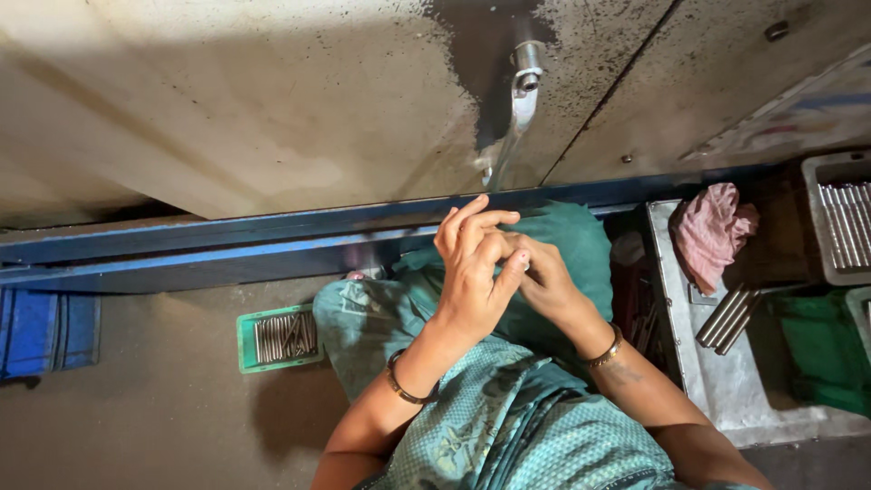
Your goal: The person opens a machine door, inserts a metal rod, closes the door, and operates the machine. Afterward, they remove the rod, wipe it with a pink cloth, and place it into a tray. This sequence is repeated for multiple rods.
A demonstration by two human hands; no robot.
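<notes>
We look down on our two hands, joined in front of us over a lap of teal cloth (pixel 544 272). Our left hand (pixel 474 272) lies on top, its fingers long and loosely curled, spread a little at the tips, folded over the right hand (pixel 544 283). Between them shows a small pale object (pixel 524 264), smooth and rounded at its one visible end; the left fingertips seem to pinch it against the right hand, but most of it is hidden and we cannot tell what it is. The right hand's fingers are covered by the left, so we cannot say how they are set. Each wrist wears one thin bangle, dark on the left (pixel 406 388) and brassy on the right (pixel 606 352). Our garment is a soft, finely patterned teal fabric. To the left, on the dull grey floor, sits one green plastic tray (pixel 247 340) of slim metal rods, too many and too close to count. To the right stands a grey metal bin (pixel 726 390), scuffed and shiny, with about four steel rods (pixel 729 318) leaning on its rim and one crumpled pink rag (pixel 712 231) above them. A second tray of rods (pixel 844 222) is cut off by the right edge. Above, a stained, speckled machine surface carries one bright metal lever (pixel 524 86) over a blue steel rail (pixel 227 240).
</notes>
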